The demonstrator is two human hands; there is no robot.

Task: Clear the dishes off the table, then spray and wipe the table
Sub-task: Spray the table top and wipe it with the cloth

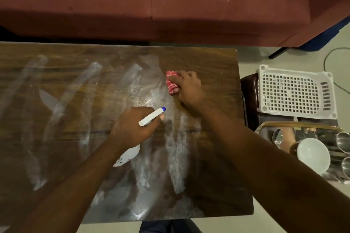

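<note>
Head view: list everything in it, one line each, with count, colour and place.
table: 1, dark brown wood, centre, streaked with whitish film
cloth: 1, red and white, on the table right of centre
spray bottle: 1, white with blue tip, above the table's middle
sofa: 1, dark red, beyond the table's far edge
basket: 1, white plastic, right of the table
tray: 1, shiny with gold rim, nearer than the basket
bowl: 1, white, on the tray
metal cups: 2, silver, on the tray at the frame's right edge
left hand: holds the spray bottle
right hand: grips the cloth on the table
</note>
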